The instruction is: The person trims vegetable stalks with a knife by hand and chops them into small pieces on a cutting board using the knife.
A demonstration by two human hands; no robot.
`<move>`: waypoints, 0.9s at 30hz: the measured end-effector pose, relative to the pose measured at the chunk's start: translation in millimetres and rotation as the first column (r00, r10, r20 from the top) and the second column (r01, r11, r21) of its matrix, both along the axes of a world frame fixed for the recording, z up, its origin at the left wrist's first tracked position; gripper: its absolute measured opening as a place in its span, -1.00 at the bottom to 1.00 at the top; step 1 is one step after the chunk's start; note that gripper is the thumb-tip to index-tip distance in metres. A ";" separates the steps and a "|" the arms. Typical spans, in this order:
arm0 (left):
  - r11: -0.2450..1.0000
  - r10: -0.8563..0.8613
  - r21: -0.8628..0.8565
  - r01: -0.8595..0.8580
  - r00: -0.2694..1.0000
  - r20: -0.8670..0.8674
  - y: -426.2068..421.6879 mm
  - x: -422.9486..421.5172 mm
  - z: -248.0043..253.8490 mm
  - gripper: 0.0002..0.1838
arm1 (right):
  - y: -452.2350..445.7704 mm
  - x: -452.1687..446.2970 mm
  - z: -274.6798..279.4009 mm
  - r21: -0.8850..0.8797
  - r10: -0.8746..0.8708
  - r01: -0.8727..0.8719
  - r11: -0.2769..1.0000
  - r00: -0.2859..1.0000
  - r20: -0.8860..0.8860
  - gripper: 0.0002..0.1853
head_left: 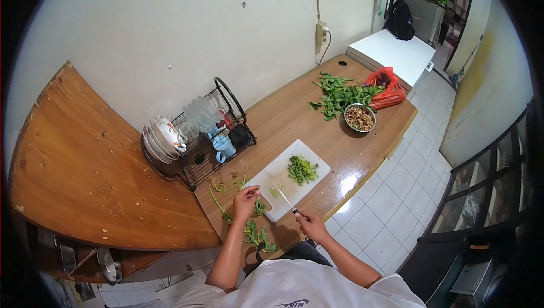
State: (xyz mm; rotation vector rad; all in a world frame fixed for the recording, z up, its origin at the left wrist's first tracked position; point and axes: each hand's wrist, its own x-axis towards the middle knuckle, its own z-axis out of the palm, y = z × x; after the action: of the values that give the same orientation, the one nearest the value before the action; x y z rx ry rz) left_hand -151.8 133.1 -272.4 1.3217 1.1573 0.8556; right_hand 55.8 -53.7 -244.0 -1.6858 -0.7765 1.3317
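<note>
My right hand (310,227) grips a knife (285,197) by its dark handle, the blade angled over the white cutting board (313,193). Chopped green leaves (302,170) lie heaped on the board's far half, and a few pale cut bits (275,192) sit near the blade. At the board's left edge, my left hand (246,201) has its fingers pinched together; whatever they hold is too small to name. Below and beside that hand are loose leafy stems (258,235) and some root ends (217,184) on the wooden table (283,124).
Along the wall stands a black dish rack (198,160) with plates, glasses and a blue mug (223,147). Farther right are a pile of leafy greens (338,95), a bowl of brown chopped pieces (360,119) and a red plastic bag (388,90). A white chest (392,56) adjoins the table.
</note>
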 end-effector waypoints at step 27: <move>0.986 0.121 0.163 -0.027 0.788 -0.603 -35.9 42.7 -119.1 -0.83 | -31.0 30.1 -94.4 -0.261 0.359 -0.283 0.923 0.878 0.316 -0.43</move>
State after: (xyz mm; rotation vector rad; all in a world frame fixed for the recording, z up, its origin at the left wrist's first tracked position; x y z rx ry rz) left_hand -109.1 97.1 -391.5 1.7592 1.6842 0.5766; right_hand 85.9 -84.7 -338.4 -2.0695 -1.2119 1.3804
